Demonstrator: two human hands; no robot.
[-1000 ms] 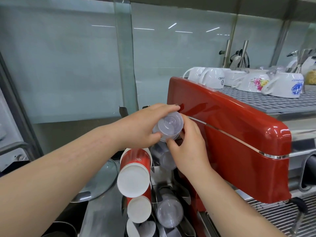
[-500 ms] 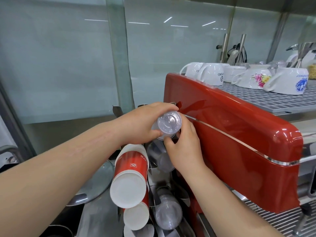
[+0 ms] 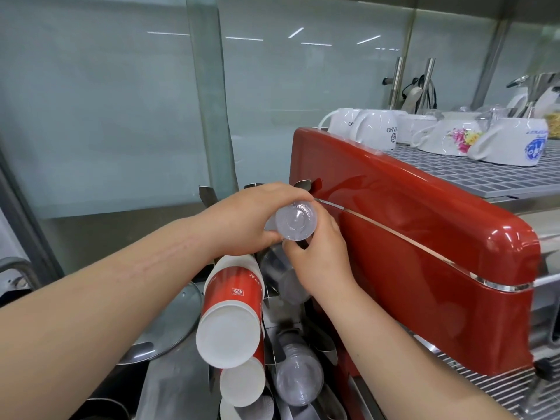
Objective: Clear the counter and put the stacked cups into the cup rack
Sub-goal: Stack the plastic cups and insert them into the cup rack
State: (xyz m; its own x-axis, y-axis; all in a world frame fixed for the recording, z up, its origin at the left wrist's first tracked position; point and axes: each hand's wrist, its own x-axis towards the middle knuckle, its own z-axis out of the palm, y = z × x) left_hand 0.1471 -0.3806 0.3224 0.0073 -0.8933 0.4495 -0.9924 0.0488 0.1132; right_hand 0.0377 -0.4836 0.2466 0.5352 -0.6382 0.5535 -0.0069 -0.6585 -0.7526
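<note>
Nearest me, low against the left flank of the glossy red espresso machine (image 3: 424, 268), the slanted steel cup rack (image 3: 272, 316) already holds a stack of red-and-white paper cups (image 3: 231, 313) and, closer to the machine, clear cups in a lower slot (image 3: 298, 380). Above those, both my hands are closed on one stack of clear thin-walled plastic cups (image 3: 295, 220) at the rack's top slot — left hand (image 3: 251, 219) wrapped over it, right hand (image 3: 318, 253) pinching from beneath. I judge it feather-light, slippery and easily crushed, so grip the stack's sides gently. Beyond, white ceramic mugs (image 3: 375, 131) sit atop the machine.
</note>
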